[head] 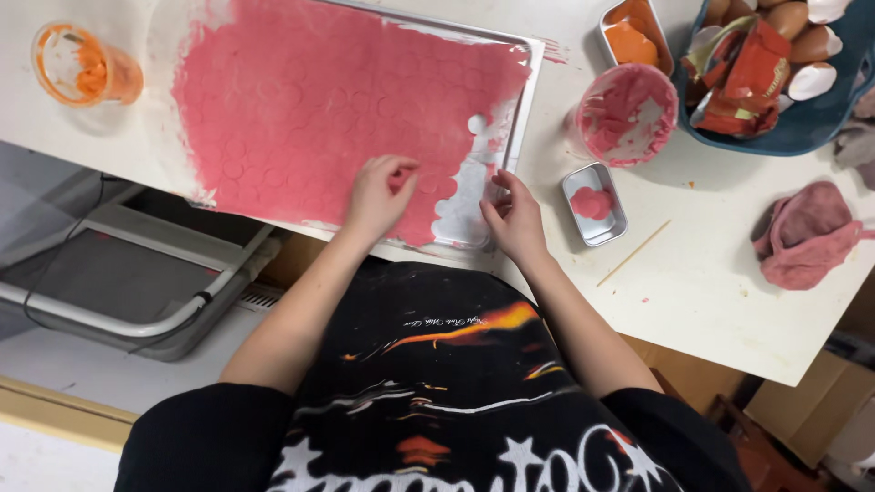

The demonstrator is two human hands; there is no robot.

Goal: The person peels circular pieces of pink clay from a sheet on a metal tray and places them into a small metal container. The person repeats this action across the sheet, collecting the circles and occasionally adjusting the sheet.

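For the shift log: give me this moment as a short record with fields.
left hand: left hand pinching at the pink sheet, near its cut edge
right hand: right hand on the metal tray rim, fingertips at the bared corner
sheet: flat pink layer stamped with circles; discs missing at the right edge
beside tray: small tin with pink pieces, pink-smeared cup, wooden stick
far left: orange-smeared cup
right side: pink cloth, blue basket of egg-shaped pieces
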